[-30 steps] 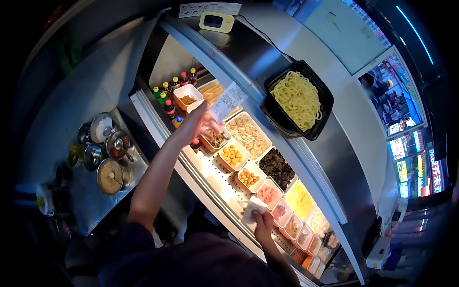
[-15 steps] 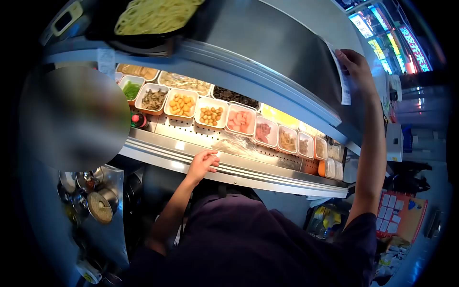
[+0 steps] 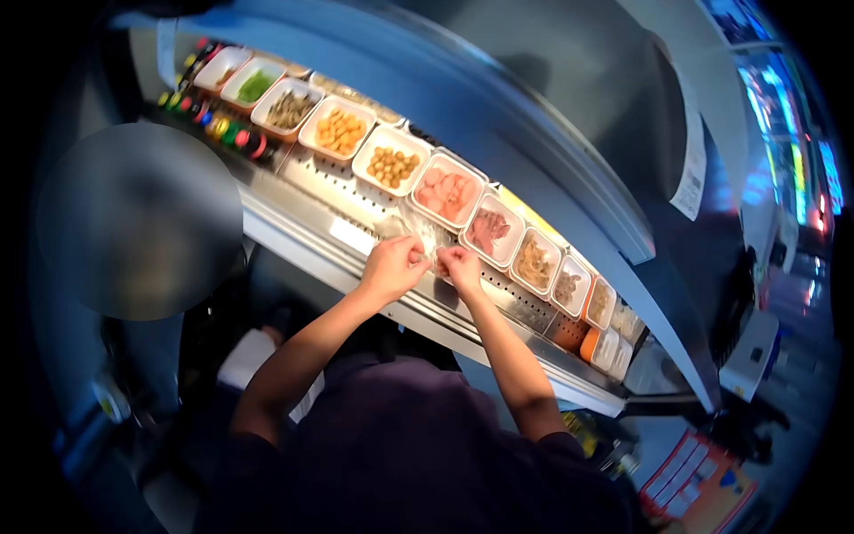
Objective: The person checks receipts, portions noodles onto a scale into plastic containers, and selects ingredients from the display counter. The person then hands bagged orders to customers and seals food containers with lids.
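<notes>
My left hand (image 3: 394, 270) and my right hand (image 3: 459, 269) are close together at the front of a lit refrigerated counter. Fingers of both are pinched on a clear plastic bag (image 3: 416, 230), thin and crumpled, lying over the perforated metal shelf (image 3: 334, 187). Just beyond them stand white tubs: one with pink slices (image 3: 447, 195), one with round brownish balls (image 3: 392, 166) and one with dark red meat (image 3: 488, 230). Exactly how the fingertips grip the bag is too small to make out.
Further tubs hold yellow pieces (image 3: 339, 132), grey-brown strips (image 3: 291, 109) and green vegetables (image 3: 255, 86). Small bottles (image 3: 240, 138) stand at the left. A printed paper slip (image 3: 688, 191) hangs at the upper right. The counter's metal front edge (image 3: 302, 240) runs below my hands.
My right hand has left the paper slip and come down beside my left hand. My left hand, earlier loosely curled, now pinches the plastic bag too. The view has turned and shifted.
</notes>
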